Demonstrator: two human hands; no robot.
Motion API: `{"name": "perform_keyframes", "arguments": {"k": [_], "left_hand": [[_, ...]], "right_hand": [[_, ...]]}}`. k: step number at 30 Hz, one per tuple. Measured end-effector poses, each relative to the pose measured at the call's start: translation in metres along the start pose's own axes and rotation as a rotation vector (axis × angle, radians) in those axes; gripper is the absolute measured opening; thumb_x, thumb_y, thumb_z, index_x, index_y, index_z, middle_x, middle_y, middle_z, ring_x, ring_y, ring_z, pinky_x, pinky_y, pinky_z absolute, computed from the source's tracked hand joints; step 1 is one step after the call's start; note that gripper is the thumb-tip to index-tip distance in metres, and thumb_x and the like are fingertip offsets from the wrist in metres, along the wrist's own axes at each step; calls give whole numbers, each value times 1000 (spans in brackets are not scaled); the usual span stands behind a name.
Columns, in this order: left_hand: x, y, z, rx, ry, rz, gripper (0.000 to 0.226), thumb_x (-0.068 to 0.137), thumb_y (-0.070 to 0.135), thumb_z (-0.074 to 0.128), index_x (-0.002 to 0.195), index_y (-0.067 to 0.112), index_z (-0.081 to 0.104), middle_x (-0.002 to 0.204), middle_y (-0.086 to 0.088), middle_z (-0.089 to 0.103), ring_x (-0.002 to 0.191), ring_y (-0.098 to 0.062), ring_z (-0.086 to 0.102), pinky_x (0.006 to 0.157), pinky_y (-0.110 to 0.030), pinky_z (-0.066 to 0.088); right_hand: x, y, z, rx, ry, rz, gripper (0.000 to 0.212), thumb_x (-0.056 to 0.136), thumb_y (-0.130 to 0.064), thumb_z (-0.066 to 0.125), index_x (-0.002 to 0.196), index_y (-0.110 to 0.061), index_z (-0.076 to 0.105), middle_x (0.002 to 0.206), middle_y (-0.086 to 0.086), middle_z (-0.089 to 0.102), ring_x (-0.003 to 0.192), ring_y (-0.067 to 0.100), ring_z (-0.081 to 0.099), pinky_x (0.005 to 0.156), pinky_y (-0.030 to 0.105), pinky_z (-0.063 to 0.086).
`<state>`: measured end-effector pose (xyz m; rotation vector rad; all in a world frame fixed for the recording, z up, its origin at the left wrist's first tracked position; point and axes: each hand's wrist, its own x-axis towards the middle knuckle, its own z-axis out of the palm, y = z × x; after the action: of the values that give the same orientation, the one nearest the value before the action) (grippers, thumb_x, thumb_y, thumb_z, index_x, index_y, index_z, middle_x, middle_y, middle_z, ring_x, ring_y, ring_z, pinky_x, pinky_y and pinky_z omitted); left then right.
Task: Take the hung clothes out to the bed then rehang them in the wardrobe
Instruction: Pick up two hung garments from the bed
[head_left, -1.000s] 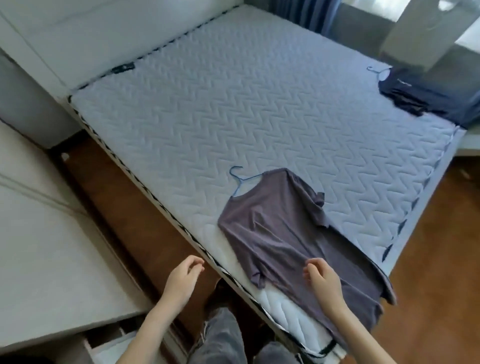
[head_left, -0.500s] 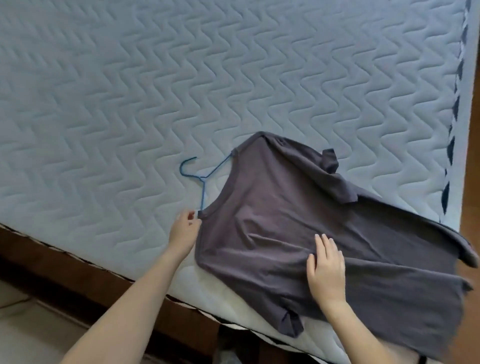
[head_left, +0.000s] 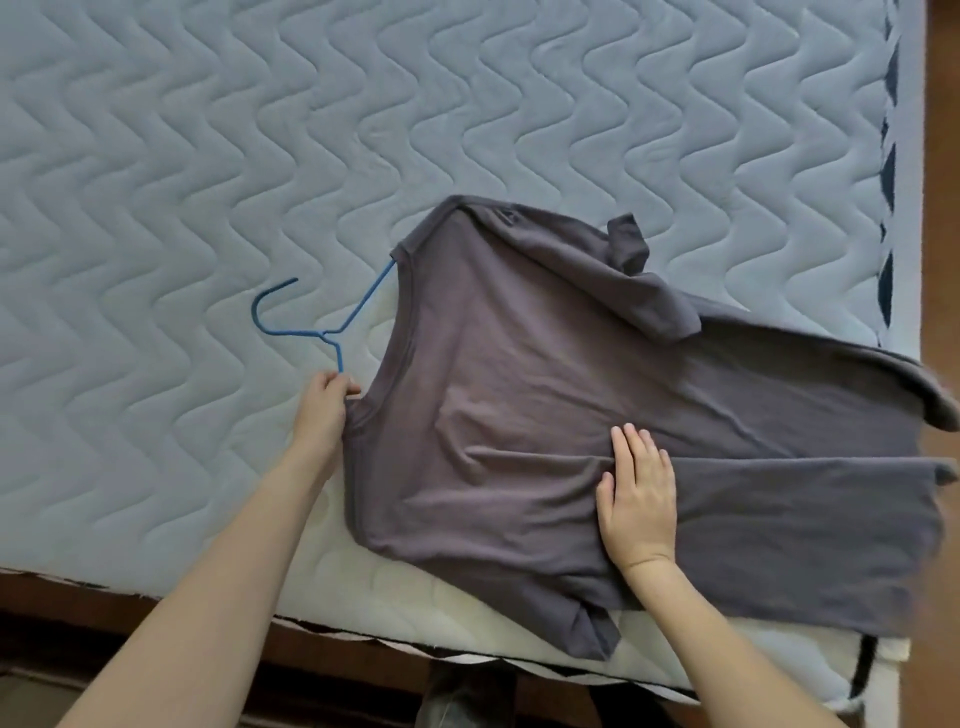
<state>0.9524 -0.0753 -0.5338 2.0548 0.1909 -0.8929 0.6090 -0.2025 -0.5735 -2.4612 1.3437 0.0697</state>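
Observation:
A grey long-sleeved shirt (head_left: 545, 395) lies flat on the quilted mattress (head_left: 260, 156), its hem hanging over the near right corner. A blue wire hanger (head_left: 332, 325) sticks out of the neck, hook pointing left. My left hand (head_left: 322, 410) pinches the hanger's wire together with the collar edge at the neck opening. My right hand (head_left: 636, 499) rests flat, fingers together, on the shirt's middle, pressing the cloth down.
The mattress's near edge (head_left: 363, 618) runs along the bottom with dark wooden floor (head_left: 260, 670) below it. The right edge of the bed (head_left: 904, 156) meets brown floor. A dark shoe (head_left: 462, 696) shows at the bottom.
My view has dropped closer to the bed. My left hand reached from beside the bed to the collar and closed on the hanger. My right hand flattened on the shirt.

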Motion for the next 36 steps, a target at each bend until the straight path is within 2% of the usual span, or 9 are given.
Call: {"name": "perform_keyframes", "arguments": {"k": [2, 5, 8, 11, 13, 17, 20, 28, 36], "left_hand": [[-23, 16, -4, -193, -53, 18, 24, 97, 9, 39, 75, 16, 44, 66, -3, 54, 55, -10, 51, 59, -26, 40], [-76, 55, -11, -247, -174, 97, 26, 98, 11, 34, 78, 15, 50, 45, 10, 35, 42, -5, 31, 48, -19, 24], [-152, 103, -8, -264, -285, 116, 28, 96, 17, 34, 72, 16, 48, 41, 11, 27, 40, -7, 22, 41, -21, 18], [-244, 144, 2, -264, -382, 178, 29, 95, 18, 36, 66, 18, 40, 44, 7, 25, 43, -11, 20, 46, -26, 17], [-308, 163, 14, -243, -449, 233, 30, 96, 17, 36, 66, 14, 38, 46, 4, 24, 43, -12, 21, 47, -27, 21], [-433, 183, 43, -299, -611, 297, 28, 98, 12, 35, 70, 9, 40, 46, 3, 28, 41, -11, 27, 44, -22, 27], [-506, 181, 63, -325, -693, 315, 28, 100, 11, 37, 72, 8, 42, 47, 2, 25, 38, -9, 25, 37, -20, 24], [-615, 138, 121, -155, -559, 401, 25, 99, 12, 40, 76, 5, 46, 43, 7, 26, 34, -5, 22, 40, -15, 12], [-627, 126, 194, 28, -505, 352, 31, 99, 17, 41, 68, 11, 44, 37, 9, 29, 28, -4, 22, 47, -24, 7]], "right_hand": [[3, -3, -11, 49, -66, 19, 54, 89, -24, 40, 140, -6, 48, 144, 12, 48, 137, 28, 39, 116, 43, 25], [4, -5, -46, 301, -164, 73, 46, 95, -17, 46, 140, -8, 47, 145, 7, 47, 138, 23, 40, 116, 32, 26], [-1, -3, -106, 624, -171, 228, 45, 97, -15, 47, 142, -13, 44, 142, 0, 49, 131, 15, 45, 107, 22, 31], [-23, 0, -182, 865, -143, 338, 39, 97, -13, 49, 136, -16, 48, 129, 5, 57, 117, 16, 54, 98, 25, 39], [-52, 11, -234, 940, -135, 328, 35, 98, -13, 49, 132, -20, 50, 121, 2, 60, 111, 11, 57, 95, 25, 44], [-130, 55, -323, 974, -64, 246, 27, 98, -16, 51, 122, -25, 56, 118, -9, 63, 107, -5, 57, 85, 8, 44], [-185, 101, -375, 1002, 54, 290, 23, 97, -14, 51, 114, -26, 61, 108, -8, 70, 103, -1, 62, 87, 17, 48], [-320, 236, -425, 1224, 330, 664, 24, 99, -12, 46, 97, -18, 69, 91, 7, 73, 89, 24, 70, 80, 39, 56], [-367, 328, -435, 1357, 465, 882, 27, 100, -15, 44, 93, -7, 69, 89, 17, 71, 82, 28, 68, 74, 38, 54]]}}
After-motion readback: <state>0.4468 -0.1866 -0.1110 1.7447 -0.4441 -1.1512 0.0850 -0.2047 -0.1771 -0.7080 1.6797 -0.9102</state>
